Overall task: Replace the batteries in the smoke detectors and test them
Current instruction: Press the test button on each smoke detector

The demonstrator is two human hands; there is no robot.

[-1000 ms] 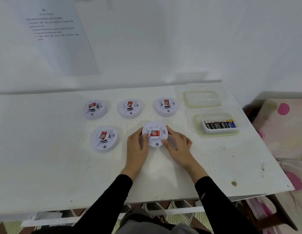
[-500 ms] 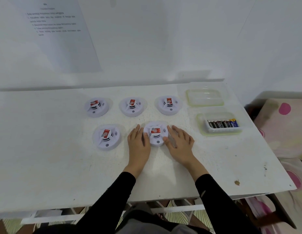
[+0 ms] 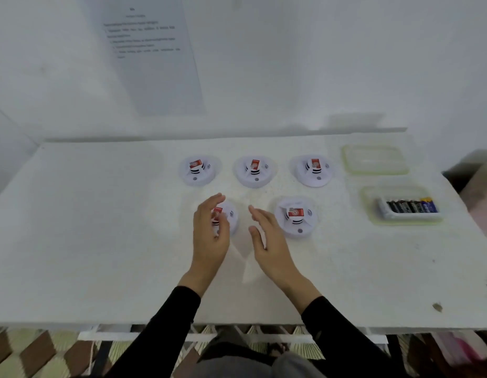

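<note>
Head view, table (image 3: 100, 241): white, set against a white wall; every item listed lies on it.
Far row: three smoke detectors, face up with red labels and apart from one another: far-left detector (image 3: 198, 170), far-middle detector (image 3: 255, 171), far-right detector (image 3: 313, 171).
Near row: near-left detector (image 3: 232, 215) and near-right detector (image 3: 295, 218), clear of each other.
Left hand (image 3: 209, 238): fingers loosely extended, gripping nothing, held over the near-left detector; contact cannot be told.
Obstruction: the left hand hides the left part of the near-left detector.
Right hand (image 3: 269, 241): fingers relaxed and slightly spread, empty, in the gap between the two near detectors.
Battery box (image 3: 400, 221): clear container at the right, with a row of batteries (image 3: 411, 206) inside.
Lid (image 3: 374, 159): flat, just beyond the box.
Wall sheet (image 3: 155, 77): printed, text too blurred to read.
</note>
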